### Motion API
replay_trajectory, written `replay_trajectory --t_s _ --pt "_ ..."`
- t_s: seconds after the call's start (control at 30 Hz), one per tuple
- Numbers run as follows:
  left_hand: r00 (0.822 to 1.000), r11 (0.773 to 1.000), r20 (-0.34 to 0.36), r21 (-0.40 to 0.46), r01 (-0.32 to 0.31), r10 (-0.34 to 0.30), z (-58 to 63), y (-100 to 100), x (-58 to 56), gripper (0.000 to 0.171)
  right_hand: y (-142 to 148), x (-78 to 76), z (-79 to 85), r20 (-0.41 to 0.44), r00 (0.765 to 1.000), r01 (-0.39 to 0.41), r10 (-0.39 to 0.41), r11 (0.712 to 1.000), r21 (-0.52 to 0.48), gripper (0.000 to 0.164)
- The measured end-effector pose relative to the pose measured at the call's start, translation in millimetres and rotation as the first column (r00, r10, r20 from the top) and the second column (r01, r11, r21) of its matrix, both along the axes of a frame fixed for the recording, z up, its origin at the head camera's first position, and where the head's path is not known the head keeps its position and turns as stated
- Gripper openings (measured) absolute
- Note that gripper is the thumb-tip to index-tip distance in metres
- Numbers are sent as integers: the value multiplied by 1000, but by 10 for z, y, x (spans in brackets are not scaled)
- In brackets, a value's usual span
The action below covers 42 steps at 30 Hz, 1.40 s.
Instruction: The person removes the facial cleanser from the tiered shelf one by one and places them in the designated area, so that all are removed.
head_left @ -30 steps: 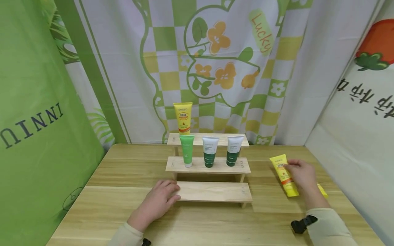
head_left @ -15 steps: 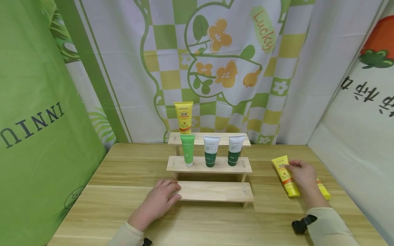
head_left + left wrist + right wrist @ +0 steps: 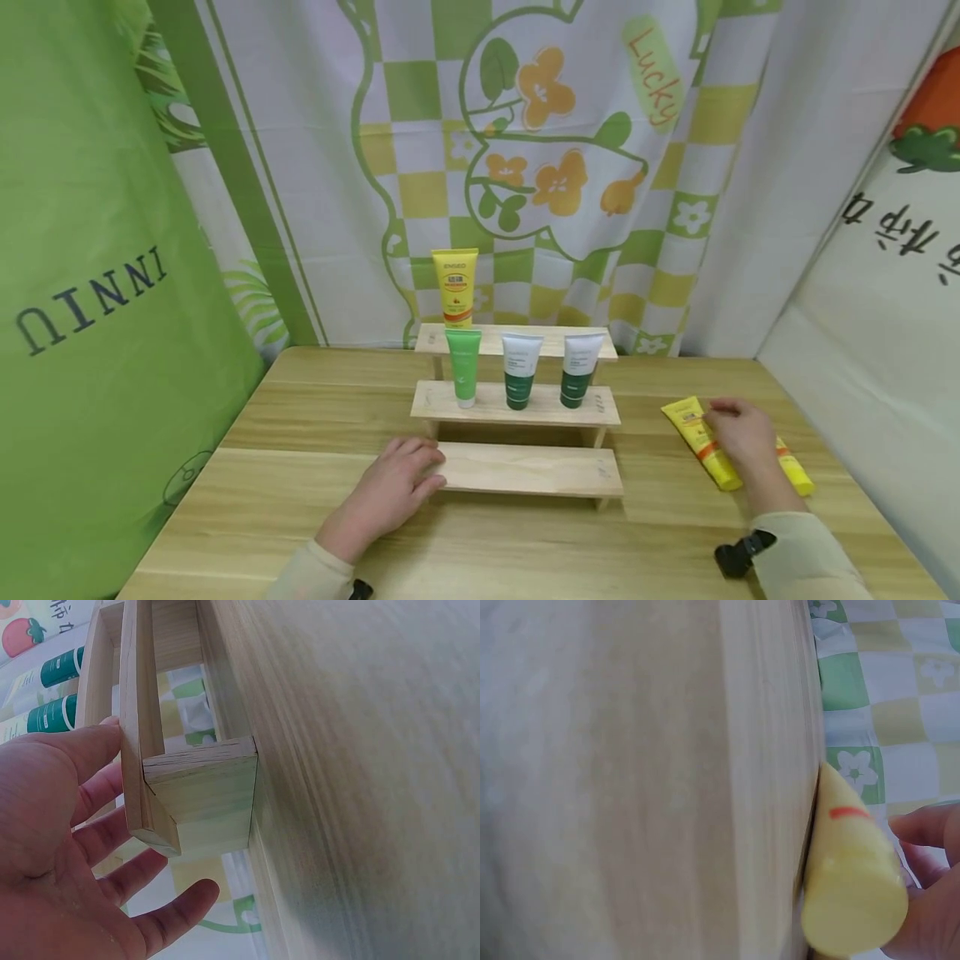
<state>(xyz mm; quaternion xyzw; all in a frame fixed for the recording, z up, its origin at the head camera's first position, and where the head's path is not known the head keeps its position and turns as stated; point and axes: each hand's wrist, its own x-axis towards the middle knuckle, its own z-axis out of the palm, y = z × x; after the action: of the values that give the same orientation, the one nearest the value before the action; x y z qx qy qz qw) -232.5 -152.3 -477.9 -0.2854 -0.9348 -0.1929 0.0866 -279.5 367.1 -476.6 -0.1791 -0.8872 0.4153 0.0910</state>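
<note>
Head view shows your left hand (image 3: 393, 490), fingers spread, at the left end of the near shelf (image 3: 528, 469), likely steadying it, and your right hand (image 3: 747, 437), fingers loosely bent, seemingly gripping nothing, by a yellow tube (image 3: 699, 440) lying on the desk (image 3: 315, 417) at right.

1. On the table (image 3: 510, 546) there is a wooden stand (image 3: 491, 402) with three steps.
2. The left hand (image 3: 388, 490) touches the left end of the lowest step (image 3: 528, 469).
3. On the middle step three tubes stand upright in a row: one green tube (image 3: 464, 367) at left, then two white-and-dark-green tubes (image 3: 520, 372).
4. On the top step, at its left part, stands a yellow upright tube (image 3: 456, 287).
5. At the right, one yellow lying tube (image 3: 701, 443) is on the table; the right hand (image 3: 744, 437) is at its side, and whether the fingers touch it is not clear.
6. Another yellow tube (image 3: 795, 471) is partly hidden by the right wrist.
7. Behind the table hangs a checked curtain (image 3: 420, 196) with the word "Lucky".
</note>
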Motion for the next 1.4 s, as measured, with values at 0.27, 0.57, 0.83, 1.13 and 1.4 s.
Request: replay_trajectory --t_s 0.27,0.57,0.83,1.13,1.4 --pt "1000 1000 -13 -16 -9 9 -22 -3 -8 31 -26 13 136 -42 999 14 -14 1000 13 40" --pt "1000 1000 -18 -21 -10 10 -22 -5 -5 32 -348 -1 577 -124 992 -5 11 999 52 41" --pt "1000 999 -23 -33 -7 6 -9 1 -2 33 -875 -49 1150 -268 955 -109 125 991 73 38" --pt "999 999 -46 -39 1 -3 14 -4 15 33 -1491 -100 1769 -424 883 -199 202 979 51 30" --pt "997 1000 -74 -27 12 -14 41 2 41 30 -2067 -131 1973 -506 807 -348 305 937 10 24"
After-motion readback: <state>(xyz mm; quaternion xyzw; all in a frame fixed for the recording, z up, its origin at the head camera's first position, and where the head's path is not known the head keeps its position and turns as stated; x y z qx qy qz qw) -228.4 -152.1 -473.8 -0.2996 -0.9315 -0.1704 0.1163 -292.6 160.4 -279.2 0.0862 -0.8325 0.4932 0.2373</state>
